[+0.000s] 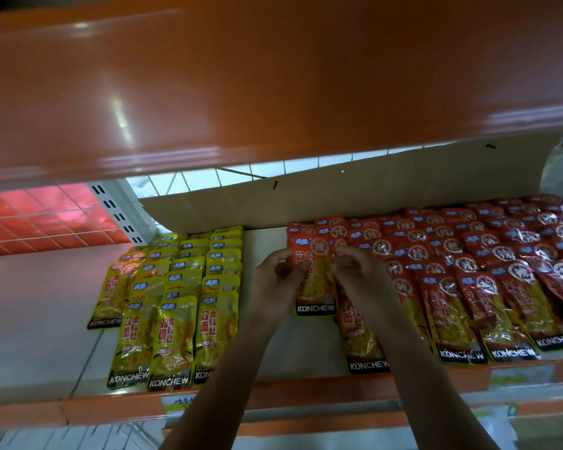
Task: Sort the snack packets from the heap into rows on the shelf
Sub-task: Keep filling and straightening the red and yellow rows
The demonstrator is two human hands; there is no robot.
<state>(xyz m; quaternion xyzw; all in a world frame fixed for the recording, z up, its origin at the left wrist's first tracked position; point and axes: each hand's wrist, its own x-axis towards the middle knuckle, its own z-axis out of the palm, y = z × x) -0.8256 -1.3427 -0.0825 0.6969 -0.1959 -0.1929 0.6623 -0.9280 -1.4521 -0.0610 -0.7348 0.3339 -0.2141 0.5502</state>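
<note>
Both hands pinch one red KONCHEW packet (314,280) by its sides, the left hand (275,280) and right hand (359,277) close together, mid-shelf (39,319). Red packet rows (488,271) fill the right end; yellow packet rows (176,287) lie left of centre.

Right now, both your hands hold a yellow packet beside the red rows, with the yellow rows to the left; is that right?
Not quite: in the head view the packet in the left hand and right hand is red, not yellow. The red rows and yellow rows lie as you say.
</note>
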